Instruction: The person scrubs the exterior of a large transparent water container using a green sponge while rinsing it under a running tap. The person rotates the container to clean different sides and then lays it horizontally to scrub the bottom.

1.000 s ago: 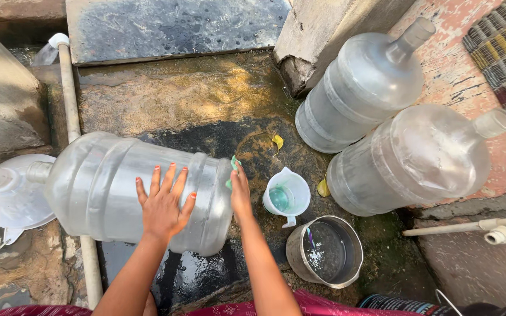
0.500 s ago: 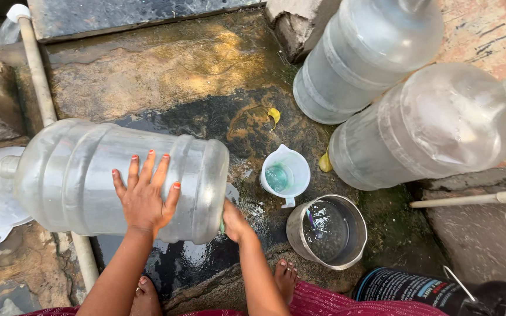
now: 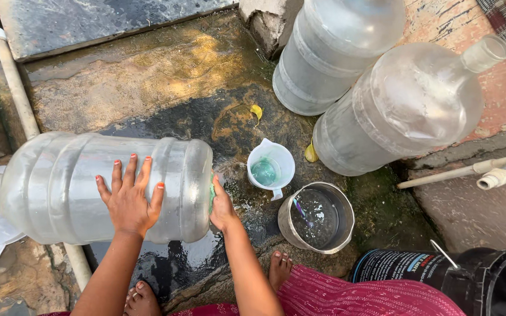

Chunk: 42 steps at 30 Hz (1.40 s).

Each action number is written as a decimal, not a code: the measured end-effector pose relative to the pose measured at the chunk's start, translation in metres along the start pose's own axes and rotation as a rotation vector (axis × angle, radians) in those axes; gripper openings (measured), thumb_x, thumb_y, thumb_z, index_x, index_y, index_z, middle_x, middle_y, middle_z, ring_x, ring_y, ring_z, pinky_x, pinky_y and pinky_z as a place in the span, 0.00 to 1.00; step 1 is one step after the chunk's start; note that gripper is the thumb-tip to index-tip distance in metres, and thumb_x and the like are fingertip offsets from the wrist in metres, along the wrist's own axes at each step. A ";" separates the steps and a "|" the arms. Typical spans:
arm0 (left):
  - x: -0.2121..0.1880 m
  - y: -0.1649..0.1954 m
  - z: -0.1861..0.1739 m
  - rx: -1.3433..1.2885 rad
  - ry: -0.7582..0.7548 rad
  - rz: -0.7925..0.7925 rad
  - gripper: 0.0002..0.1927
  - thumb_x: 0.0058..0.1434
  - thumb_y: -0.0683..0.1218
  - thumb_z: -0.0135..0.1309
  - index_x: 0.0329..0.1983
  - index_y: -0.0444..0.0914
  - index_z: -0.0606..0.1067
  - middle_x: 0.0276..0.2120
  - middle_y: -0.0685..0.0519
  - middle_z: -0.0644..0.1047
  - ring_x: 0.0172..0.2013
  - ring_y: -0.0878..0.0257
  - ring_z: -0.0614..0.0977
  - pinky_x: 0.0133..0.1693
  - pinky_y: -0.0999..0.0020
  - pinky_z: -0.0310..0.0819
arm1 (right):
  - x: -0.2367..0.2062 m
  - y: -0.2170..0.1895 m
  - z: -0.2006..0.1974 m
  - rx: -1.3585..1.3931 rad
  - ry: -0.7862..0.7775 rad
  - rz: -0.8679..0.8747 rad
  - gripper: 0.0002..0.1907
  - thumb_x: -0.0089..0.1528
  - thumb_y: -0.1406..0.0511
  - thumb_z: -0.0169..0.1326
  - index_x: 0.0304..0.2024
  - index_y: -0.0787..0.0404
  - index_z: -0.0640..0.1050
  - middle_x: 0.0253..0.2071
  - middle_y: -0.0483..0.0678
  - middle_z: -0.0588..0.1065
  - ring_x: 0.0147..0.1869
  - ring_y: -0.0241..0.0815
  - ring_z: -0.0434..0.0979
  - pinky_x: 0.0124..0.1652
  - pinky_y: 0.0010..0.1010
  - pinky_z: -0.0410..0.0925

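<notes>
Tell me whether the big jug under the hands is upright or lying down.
Lying down: the water jug rests on its side, left hand flat on top.

A large clear plastic water jug (image 3: 89,187) lies on its side on the wet stone floor (image 3: 165,82), neck pointing left, ribbed walls damp. A green scrub pad (image 3: 212,192) presses against its flat base.

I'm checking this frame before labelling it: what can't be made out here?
- Right hand, head view: fingers hidden behind the base of the lying water jug; only a green edge of what it holds shows.
- Jug's neck: cut off by the left edge.
- Black bucket: cut by the bottom corner, inside unseen.
- Steel pot: the thin item inside is too small to identify.
</notes>
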<state>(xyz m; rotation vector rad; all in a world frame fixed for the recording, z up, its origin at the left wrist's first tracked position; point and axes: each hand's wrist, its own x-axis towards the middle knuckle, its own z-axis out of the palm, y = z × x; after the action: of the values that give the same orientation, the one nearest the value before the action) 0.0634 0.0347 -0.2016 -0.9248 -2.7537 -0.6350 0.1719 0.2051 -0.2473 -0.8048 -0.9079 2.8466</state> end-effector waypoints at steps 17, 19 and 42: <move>0.001 0.004 -0.005 -0.005 0.052 0.029 0.34 0.68 0.66 0.37 0.74 0.51 0.66 0.72 0.46 0.64 0.74 0.41 0.57 0.69 0.30 0.29 | 0.004 -0.012 0.023 0.066 0.047 -0.014 0.37 0.71 0.42 0.31 0.75 0.54 0.60 0.70 0.54 0.66 0.71 0.51 0.66 0.66 0.46 0.61; 0.006 0.009 -0.005 0.022 0.058 0.011 0.33 0.67 0.65 0.39 0.73 0.51 0.66 0.72 0.46 0.64 0.73 0.41 0.57 0.69 0.29 0.30 | 0.002 -0.013 0.030 -0.172 0.165 -0.191 0.32 0.70 0.47 0.35 0.76 0.40 0.53 0.75 0.42 0.54 0.78 0.45 0.52 0.71 0.46 0.52; 0.002 -0.005 -0.116 0.116 -0.328 -0.374 0.40 0.56 0.72 0.50 0.72 0.60 0.63 0.76 0.55 0.54 0.69 0.35 0.56 0.60 0.30 0.58 | -0.030 -0.115 0.018 -2.072 0.085 -0.949 0.28 0.69 0.52 0.42 0.71 0.47 0.66 0.71 0.53 0.66 0.77 0.56 0.58 0.70 0.54 0.49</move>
<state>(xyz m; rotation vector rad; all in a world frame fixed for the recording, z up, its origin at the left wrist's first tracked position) 0.0618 -0.0197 -0.0990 -0.5298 -3.2557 -0.3943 0.1767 0.2847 -0.1576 -0.1386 -2.8091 0.3548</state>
